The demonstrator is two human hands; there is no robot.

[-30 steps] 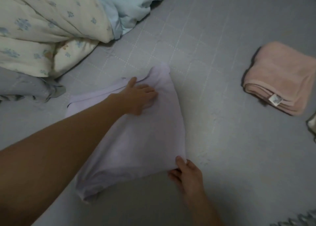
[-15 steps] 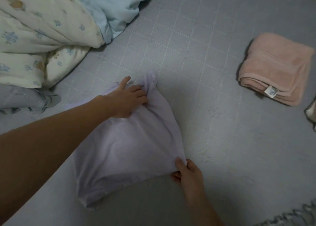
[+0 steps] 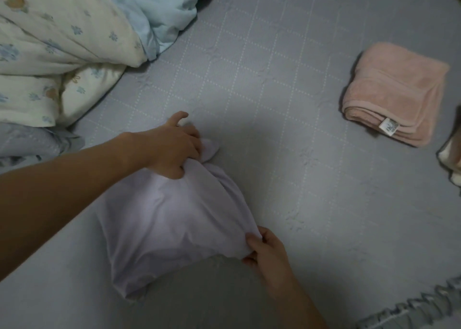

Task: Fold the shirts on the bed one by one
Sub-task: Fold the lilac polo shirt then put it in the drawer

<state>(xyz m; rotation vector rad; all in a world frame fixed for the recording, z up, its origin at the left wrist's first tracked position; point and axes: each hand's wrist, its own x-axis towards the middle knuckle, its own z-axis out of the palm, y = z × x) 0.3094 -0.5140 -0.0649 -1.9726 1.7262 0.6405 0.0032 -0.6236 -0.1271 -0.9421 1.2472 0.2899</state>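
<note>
Now, left hand (image 3: 172,149): fingers gripping the lilac shirt (image 3: 169,226) top, center frame.
Right hand (image 3: 268,254): pinching the lower corner, probably stretching it for folding.

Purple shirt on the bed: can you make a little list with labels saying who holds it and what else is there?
shirt: pale purple shirt, bunched on the grey bed cover
left hand: grips its far end
right hand: pinches its near corner
pink towel: folded, lying apart
duvet: floral, heaped at the far left
</note>
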